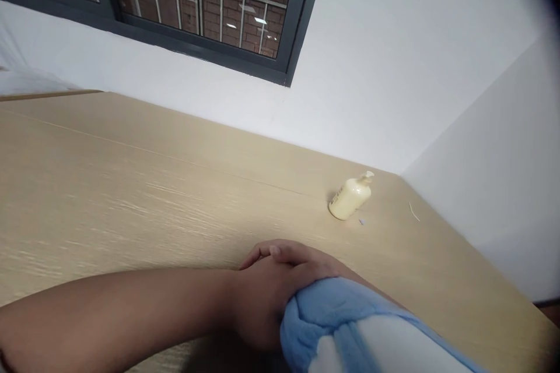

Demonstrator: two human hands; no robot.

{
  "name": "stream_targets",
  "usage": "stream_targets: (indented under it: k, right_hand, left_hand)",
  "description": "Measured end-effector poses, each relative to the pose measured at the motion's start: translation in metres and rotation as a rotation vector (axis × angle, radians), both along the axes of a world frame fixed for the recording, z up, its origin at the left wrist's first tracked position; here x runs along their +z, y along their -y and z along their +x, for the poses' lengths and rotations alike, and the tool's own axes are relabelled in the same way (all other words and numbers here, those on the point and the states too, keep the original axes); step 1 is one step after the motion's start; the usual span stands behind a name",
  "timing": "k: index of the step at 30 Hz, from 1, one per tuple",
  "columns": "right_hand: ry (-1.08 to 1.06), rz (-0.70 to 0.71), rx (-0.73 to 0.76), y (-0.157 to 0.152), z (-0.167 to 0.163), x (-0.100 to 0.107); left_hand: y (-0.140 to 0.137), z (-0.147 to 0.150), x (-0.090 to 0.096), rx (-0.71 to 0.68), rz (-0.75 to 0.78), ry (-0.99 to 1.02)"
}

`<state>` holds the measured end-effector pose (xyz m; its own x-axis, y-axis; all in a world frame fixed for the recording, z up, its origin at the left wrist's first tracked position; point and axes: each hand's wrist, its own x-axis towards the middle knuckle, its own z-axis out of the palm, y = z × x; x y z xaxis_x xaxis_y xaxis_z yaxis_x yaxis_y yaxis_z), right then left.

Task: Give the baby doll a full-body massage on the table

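Observation:
A soft bundle of blue and white cloth (332, 309) fills the lower right foreground; its exact kind does not show. My left hand (262, 294) comes in from the left and lies against the end of this bundle, its fingers bent round the blue part. Just behind and above it is my right hand (291, 250), its thumb over the left hand and its fingers curled at the far side. The bundle partly covers the right forearm. What the right fingers close on is hidden. Beyond both hands, a cream pump bottle (349, 199) stands on the wooden surface.
The wide light wooden tabletop (175, 204) meets a white wall (363, 70) at the back and right. A dark-framed barred window (196, 6) is above it. Near the bottle lie a small bluish scrap (361, 222) and a thin pale strip (413, 211).

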<state>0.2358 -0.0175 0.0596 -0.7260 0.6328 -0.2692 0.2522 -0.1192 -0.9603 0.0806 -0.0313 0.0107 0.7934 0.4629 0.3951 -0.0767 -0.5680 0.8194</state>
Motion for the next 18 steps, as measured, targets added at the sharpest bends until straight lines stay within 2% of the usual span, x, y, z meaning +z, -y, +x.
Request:
stream_targets:
  k: [3, 6, 11, 14, 18]
  right_hand:
    - [-0.102, -0.123, 0.047, -0.002, 0.001, 0.0]
    - [-0.148, -0.085, 0.077, -0.013, 0.002, -0.016]
    - [-0.233, -0.056, 0.147, -0.041, 0.0, -0.063]
    - [-0.289, -0.005, 0.117, -0.053, 0.0, -0.083]
    - [-0.265, 0.101, 0.01, -0.059, 0.003, -0.094]
  left_hand:
    - [-0.004, 0.0, -0.002, -0.022, -0.032, -0.045]
    - [-0.007, 0.0, -0.005, -0.043, -0.07, -0.057]
    - [-0.009, 0.0, -0.002, -0.126, -0.158, -0.068]
    - [-0.007, 0.001, 0.002, -0.143, -0.211, -0.085]
    - [-0.006, 0.004, 0.005, -0.138, -0.211, -0.055]
